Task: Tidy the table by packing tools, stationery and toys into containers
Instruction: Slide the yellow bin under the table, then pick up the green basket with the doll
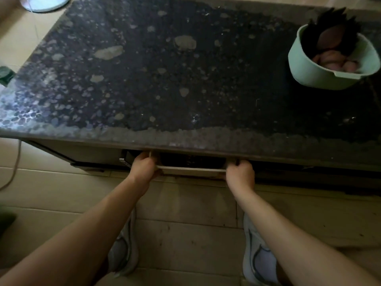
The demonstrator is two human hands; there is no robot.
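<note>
A pale drawer (190, 169) under the front edge of the dark speckled table (165, 79) stands slightly pulled out, its inside dark. My left hand (143, 169) grips the drawer's left front corner. My right hand (240, 174) grips its right front corner. At the table's far right stands a mint-green bowl (309, 73) holding a toy figure with spiky black hair (329, 38) and pinkish limbs.
A metal drawer rail (124, 162) shows to the left of the drawer. A cable (15, 168) hangs down at the left over the tiled floor. A white round base (47, 3) sits beyond the far left corner. My two shoes stand below the drawer.
</note>
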